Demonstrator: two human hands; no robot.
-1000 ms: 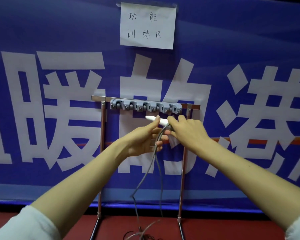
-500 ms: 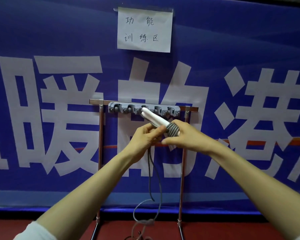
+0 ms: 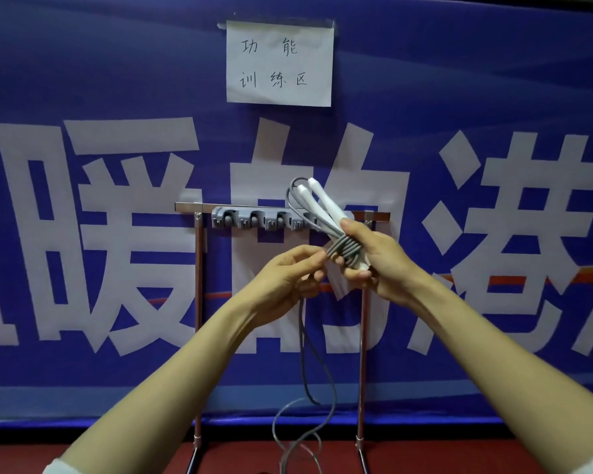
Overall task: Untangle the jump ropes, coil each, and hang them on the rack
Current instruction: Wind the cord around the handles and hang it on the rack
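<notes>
The left forearm enters from the lower left corner and rises diagonally toward the centre. It ends in the left hand (image 3: 285, 280), which is held in front of the rack (image 3: 199, 268). Thumb and forefinger are closed in a pinch on the grey cord of the jump rope (image 3: 302, 336), and the remaining fingers are curled beneath. Below this hand the cord hangs in a loose double strand, crosses itself, and reaches the red floor (image 3: 247, 461), where it lies in slack loops. From the pinch point the cord runs a short way to the right into several tight turns (image 3: 344, 251) wrapped around the two white handles (image 3: 324, 206). The handles lie side by side, tilted up and to the left. Their tips stand above both hands, in front of the grey clip strip (image 3: 250, 218) on the rack's top bar, and a short loop of cord arcs out from the tips. The right hand (image 3: 380, 265) is just beside the left hand, to its right, with the fingertips nearly meeting. It grasps the lower ends of the handles, thumb on top near the turns and fingers curled under. The right forearm extends from this hand down to the lower right corner. Behind both hands hangs a blue banner (image 3: 83, 80) with large white characters. A paper sheet (image 3: 279, 63) with handwriting is fixed above them.
</notes>
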